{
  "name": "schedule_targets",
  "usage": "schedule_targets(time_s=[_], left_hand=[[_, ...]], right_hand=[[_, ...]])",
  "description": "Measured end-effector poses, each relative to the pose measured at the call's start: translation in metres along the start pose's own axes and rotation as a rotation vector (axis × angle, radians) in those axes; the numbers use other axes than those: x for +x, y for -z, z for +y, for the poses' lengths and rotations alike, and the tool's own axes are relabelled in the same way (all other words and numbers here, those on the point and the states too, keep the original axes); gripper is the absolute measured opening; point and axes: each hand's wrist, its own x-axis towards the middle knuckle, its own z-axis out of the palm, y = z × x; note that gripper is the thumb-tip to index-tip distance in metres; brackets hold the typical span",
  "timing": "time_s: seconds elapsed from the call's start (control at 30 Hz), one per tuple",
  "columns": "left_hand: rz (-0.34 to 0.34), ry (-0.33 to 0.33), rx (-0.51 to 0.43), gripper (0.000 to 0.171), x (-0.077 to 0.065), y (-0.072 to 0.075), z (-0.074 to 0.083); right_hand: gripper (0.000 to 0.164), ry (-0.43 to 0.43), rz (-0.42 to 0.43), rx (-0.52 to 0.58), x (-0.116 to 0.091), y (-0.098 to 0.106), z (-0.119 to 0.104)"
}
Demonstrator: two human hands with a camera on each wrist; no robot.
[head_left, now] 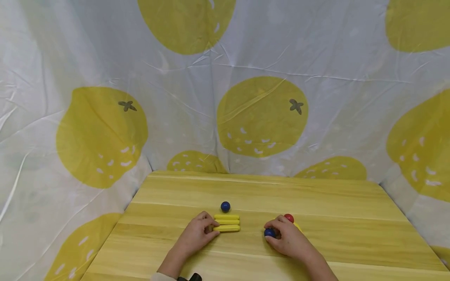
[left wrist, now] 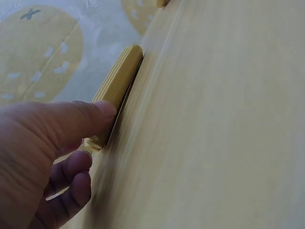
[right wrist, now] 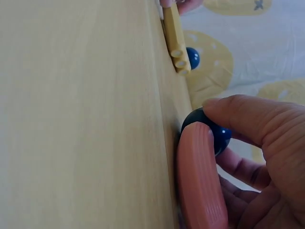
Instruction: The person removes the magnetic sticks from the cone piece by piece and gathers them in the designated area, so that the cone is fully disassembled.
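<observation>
Several yellow ribbed sticks lie side by side on the wooden table. My left hand [head_left: 197, 233] pinches the left end of the nearest yellow stick [head_left: 229, 228], the thumb on its near side in the left wrist view. Just beyond the row sits a blue ball [head_left: 225, 207]. To the right, my right hand [head_left: 291, 239] holds a second blue ball [head_left: 269, 233] between thumb and fingers. In the right wrist view a red, slightly curved ribbed stick [right wrist: 202, 179] lies against that ball; the hand hides it from the head view.
Behind my right hand are a red ball [head_left: 289, 217] and part of a yellow piece [head_left: 298, 226], mostly hidden. A curtain [head_left: 334, 117] printed with lemons surrounds the table [head_left: 351, 210] at the back and sides. Something black [head_left: 195, 277] shows at my left wrist.
</observation>
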Motion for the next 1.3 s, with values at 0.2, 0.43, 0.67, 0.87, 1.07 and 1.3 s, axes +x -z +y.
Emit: schedule_targets(time_s=[0.2, 0.43, 0.67, 0.87, 1.07, 1.3], left_hand=[[0.012, -0.007, 0.02, 0.013, 0.003, -0.003, -0.002], [0.011, 0.028, 0.032, 0.012, 0.006, -0.005, 0.001], [0.001, 0.057, 0.021, 0.012, 0.003, -0.007, 0.001], [0.01, 0.077, 0.021, 0.019, 0.003, -0.009, 0.0], [0.08, 0.02, 0.048, 0.025, 0.004, -0.012, 0.013], [-0.021, -0.112, -0.109, 0.022, 0.006, -0.028, 0.047]], right_hand=[[0.023, 0.03, 0.004, -0.014, -0.003, 0.008, -0.007], [0.021, -0.052, 0.203, -0.124, -0.004, 0.015, 0.001], [0.028, -0.091, 0.137, -0.179, -0.011, 0.016, 0.01], [0.018, -0.111, 0.031, -0.131, -0.012, 0.014, 0.016], [0.02, -0.073, -0.057, -0.023, -0.008, 0.008, 0.022], [0.02, -0.01, -0.063, -0.007, -0.002, 0.004, 0.018]])
